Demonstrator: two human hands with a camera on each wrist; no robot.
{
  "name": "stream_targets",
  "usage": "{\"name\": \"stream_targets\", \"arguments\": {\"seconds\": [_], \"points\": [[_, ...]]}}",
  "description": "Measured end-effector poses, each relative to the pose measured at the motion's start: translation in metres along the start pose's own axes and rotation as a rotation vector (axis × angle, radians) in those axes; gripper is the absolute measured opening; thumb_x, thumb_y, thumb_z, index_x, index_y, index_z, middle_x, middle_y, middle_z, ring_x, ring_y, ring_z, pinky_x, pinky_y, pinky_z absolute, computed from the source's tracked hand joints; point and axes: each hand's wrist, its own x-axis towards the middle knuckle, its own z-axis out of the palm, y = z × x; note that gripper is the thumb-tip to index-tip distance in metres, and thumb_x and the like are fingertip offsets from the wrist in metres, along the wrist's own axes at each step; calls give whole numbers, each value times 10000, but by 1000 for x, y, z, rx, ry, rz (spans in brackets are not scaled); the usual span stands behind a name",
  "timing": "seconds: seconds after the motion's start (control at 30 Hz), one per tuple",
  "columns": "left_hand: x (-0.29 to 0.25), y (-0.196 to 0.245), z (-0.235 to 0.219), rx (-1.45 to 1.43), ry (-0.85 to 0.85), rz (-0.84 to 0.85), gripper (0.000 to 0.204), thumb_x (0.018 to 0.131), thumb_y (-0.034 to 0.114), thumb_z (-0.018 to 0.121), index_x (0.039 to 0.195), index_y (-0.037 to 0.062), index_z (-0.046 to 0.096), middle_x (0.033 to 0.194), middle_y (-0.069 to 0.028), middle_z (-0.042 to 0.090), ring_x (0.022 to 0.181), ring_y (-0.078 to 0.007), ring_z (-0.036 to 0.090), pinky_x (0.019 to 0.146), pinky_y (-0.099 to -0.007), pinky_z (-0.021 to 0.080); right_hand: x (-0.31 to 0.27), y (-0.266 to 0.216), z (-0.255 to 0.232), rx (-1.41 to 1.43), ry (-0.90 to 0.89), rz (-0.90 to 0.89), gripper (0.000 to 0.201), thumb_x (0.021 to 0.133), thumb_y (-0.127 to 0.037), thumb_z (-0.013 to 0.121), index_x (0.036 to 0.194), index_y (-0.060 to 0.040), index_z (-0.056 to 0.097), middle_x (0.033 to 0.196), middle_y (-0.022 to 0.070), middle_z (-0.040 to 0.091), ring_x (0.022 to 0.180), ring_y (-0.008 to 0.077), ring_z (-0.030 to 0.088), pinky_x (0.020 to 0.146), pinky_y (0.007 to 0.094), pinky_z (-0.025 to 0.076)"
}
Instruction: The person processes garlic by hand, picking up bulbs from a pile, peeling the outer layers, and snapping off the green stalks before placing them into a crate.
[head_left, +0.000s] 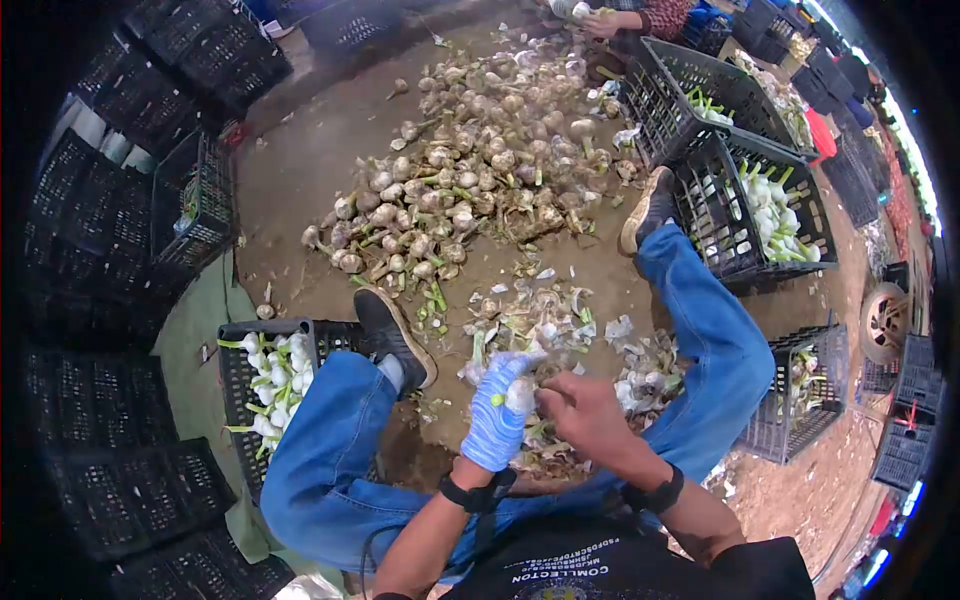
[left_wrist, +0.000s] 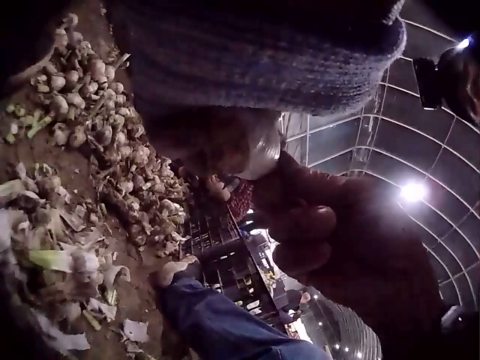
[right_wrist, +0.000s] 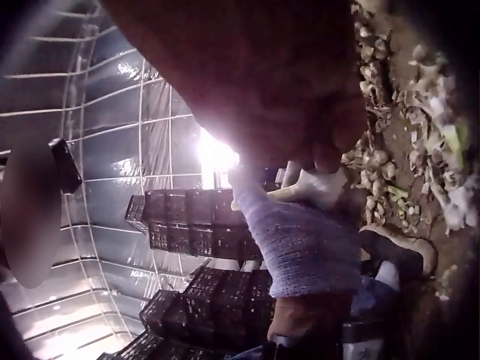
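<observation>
A garlic bulb [head_left: 520,396] with a pale green cut stem is gripped in my left hand [head_left: 493,425], which wears a blue-and-white knitted glove. My bare right hand [head_left: 592,420] meets it from the other side, fingers curled and thumb against the bulb's papery skin. In the left wrist view the whitish bulb [left_wrist: 264,152] shows between the glove and the right thumb; the right wrist view shows it partly hidden by the dark right hand [right_wrist: 300,112]. Below both hands lies a litter of peeled skins and stem scraps [head_left: 545,320].
A large heap of unpeeled garlic [head_left: 470,170] spreads over the ground ahead. Cleaned white bulbs fill a black crate [head_left: 240,385] at the left and another crate [head_left: 715,200] at the right. Stacked black crates [head_left: 100,400] line the left side. Another person's hand [head_left: 605,22] shows at the top.
</observation>
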Motion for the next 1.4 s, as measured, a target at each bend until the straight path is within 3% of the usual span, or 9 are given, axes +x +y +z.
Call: {"name": "stream_targets", "arguments": {"seconds": [0.3,0.43,0.53,0.63,0.83,0.93,1.0,1.2,1.4], "points": [[-11,-17,1,-44,16,-87,575,1007,487,383,1267,17,587,1217,-103,597,1114,-207,560,961,-343,438,1,4,5,-276,33,-167,101,871,-110,628,845,-26,578,759,204,596,667,402,598,588,472,479],[-9,-8,7,-131,34,-72,589,1003,485,405,1320,8,542,1240,-92,589,1129,-199,553,975,-331,430,4,13,5,-145,98,-170,88,861,-90,632,842,-23,579,756,197,597,676,396,605,583,451,485],[-7,-4,8,-250,60,-233,584,1007,462,422,1360,4,506,1250,-84,584,1129,-185,547,980,-325,431,2,18,2,-83,200,-228,84,854,-80,636,846,-18,579,759,193,594,683,386,611,590,437,490],[-8,-26,-2,-411,-144,-437,557,1007,429,464,1370,8,503,1225,-76,591,1098,-157,544,957,-303,445,4,29,-2,-78,236,-182,97,860,-88,636,849,-12,578,766,193,599,685,382,606,592,441,479],[-14,-13,4,-331,-71,-319,534,980,351,547,1376,-4,502,1235,-76,608,1073,-142,572,871,-284,491,15,67,5,-178,250,-106,115,868,-99,630,842,-6,567,751,206,597,660,390,583,591,441,457],[-15,-7,-1,-420,-68,-335,548,956,342,582,1368,-12,510,1224,-88,619,1082,-161,589,912,-294,484,12,72,2,-137,258,-99,145,900,-126,605,845,2,567,714,170,588,636,310,601,582,403,454],[-11,-1,-5,-482,-57,-301,549,943,336,601,1357,-15,521,1215,-91,625,1083,-172,599,934,-298,477,12,74,-6,191,86,336,188,948,-176,573,988,6,596,764,95,608,633,190,592,573,340,455],[-5,16,-4,-459,-76,-263,514,923,315,623,1318,-8,570,1243,-96,617,1119,-194,588,988,-328,446,0,24,-18,645,23,214,389,980,-224,567,1290,4,507,915,47,611,650,94,534,589,257,456],[-8,10,-8,-414,-93,-284,516,900,278,651,1317,-14,567,1244,-131,641,1105,-210,608,990,-346,454,6,30,-3,627,61,269,196,967,-205,604,981,-10,621,713,-25,549,589,49,499,516,231,399]]}}
